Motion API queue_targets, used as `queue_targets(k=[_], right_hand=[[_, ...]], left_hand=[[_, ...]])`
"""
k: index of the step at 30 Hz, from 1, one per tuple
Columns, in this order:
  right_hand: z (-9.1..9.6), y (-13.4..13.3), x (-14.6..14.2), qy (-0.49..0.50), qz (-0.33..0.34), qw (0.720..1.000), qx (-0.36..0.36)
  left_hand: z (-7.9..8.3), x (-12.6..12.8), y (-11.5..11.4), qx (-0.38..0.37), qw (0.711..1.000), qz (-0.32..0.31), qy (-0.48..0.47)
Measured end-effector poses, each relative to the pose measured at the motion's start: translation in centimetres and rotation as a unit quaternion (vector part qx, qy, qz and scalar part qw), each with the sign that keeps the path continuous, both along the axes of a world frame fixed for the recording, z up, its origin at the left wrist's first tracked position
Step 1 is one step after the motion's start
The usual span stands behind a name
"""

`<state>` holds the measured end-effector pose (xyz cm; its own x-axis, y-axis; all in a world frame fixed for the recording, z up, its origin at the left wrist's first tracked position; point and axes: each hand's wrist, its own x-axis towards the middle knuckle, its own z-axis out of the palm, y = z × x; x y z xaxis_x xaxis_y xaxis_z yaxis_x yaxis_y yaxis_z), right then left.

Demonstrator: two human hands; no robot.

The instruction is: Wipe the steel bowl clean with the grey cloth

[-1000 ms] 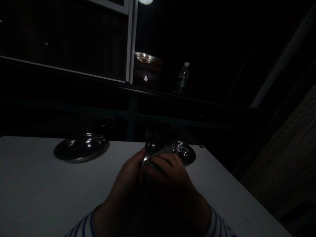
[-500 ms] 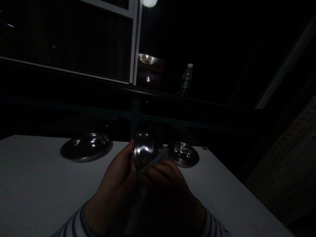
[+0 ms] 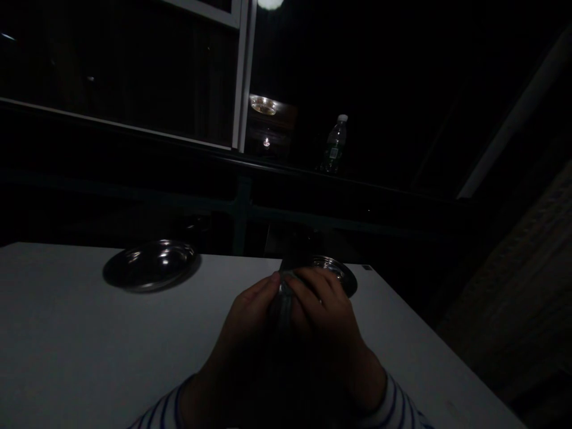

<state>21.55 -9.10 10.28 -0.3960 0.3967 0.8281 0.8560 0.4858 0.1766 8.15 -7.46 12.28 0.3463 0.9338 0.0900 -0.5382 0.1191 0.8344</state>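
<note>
In the head view, my left hand (image 3: 250,310) is closed around a shiny metal bowl (image 3: 292,262), which is now mostly hidden behind the fingers and shows only as a dark sliver above them. Pressed against it, my right hand (image 3: 326,310) has bent fingers closed on a greyish cloth (image 3: 285,298), a strip of which shows between the two hands. Both hands meet over the white table (image 3: 134,345). Just behind the right hand, a stack of metal dishes (image 3: 346,277) is partly covered by it.
A wide metal dish (image 3: 149,268) rests at the back left of the table. Beyond the table's far edge, a clear plastic bottle (image 3: 336,143) with a white cap stands on a dark ledge by the window frame (image 3: 241,77). The room is very dim.
Both hands have shifted right and drawn together. The bowl has turned, so its bright side is out of sight, and the right hand now covers part of the stacked dishes.
</note>
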Motion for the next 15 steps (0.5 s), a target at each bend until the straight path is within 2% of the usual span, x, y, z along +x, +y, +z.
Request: queue_targets(k=[4,8,12,15], right_hand=[[0.2,-0.1,0.0,0.015,-0.002,1.0,-0.012],[-0.4,0.0,-0.8,-0.016,0.031,0.999,0.031],[-1.2,0.0,-2.0,-0.041,0.075,0.994,0.063],[-1.5,0.0,-2.4,-0.066,0.088,0.991,0.072]], left_hand=[[0.0,0.0,0.1,-0.038,0.999,-0.006,0.017],[0.0,-0.3,0.5,-0.091,0.996,0.014,-0.009],[1.0,-0.9,0.8,-0.145,0.989,0.02,-0.039],[1.7,-1.2,0.9,-0.146,0.987,0.04,-0.057]])
